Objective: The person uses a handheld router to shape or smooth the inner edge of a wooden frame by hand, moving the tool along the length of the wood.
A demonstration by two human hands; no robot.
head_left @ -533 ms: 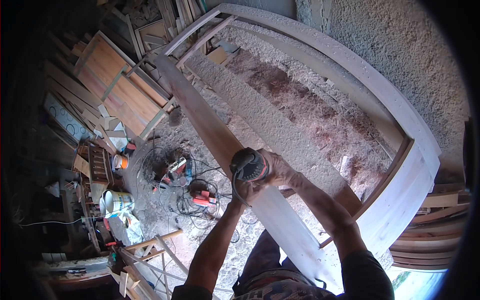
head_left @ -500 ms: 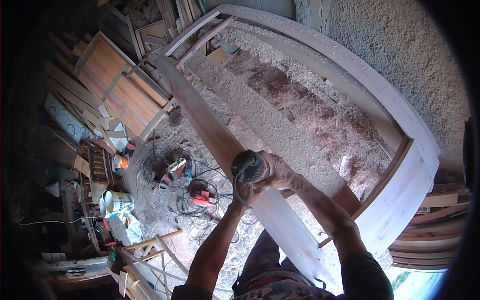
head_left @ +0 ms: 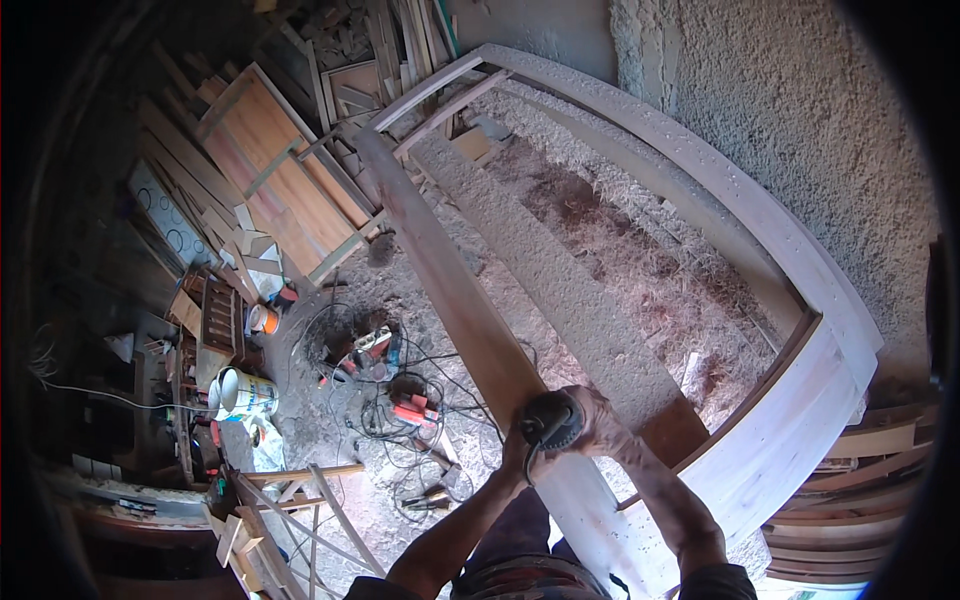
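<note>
Both hands grip a dark, round-topped corded power sander (head_left: 552, 418) that rests on a long flat wooden rail (head_left: 455, 285). My left hand (head_left: 516, 456) is wrapped round its near left side. From the right, my right hand (head_left: 602, 424) closes round the housing. The rail is one side of a large wooden frame (head_left: 765, 455) with a curved far side, and it looks pale and dusty near me, browner further off. The sander's underside and some of my fingers are hidden.
A rough plank (head_left: 560, 270) lies inside the frame, over shavings (head_left: 590, 210). Left on the floor are a red power tool (head_left: 415, 410), tangled cords and a white bucket (head_left: 245, 392). Wooden panels (head_left: 270, 150) lean at the far left. Curved boards (head_left: 840, 500) are stacked at right.
The sander and both hands have come nearer to me along the rail. The whole view has also shifted, with the frame's far end now lower and further right.
</note>
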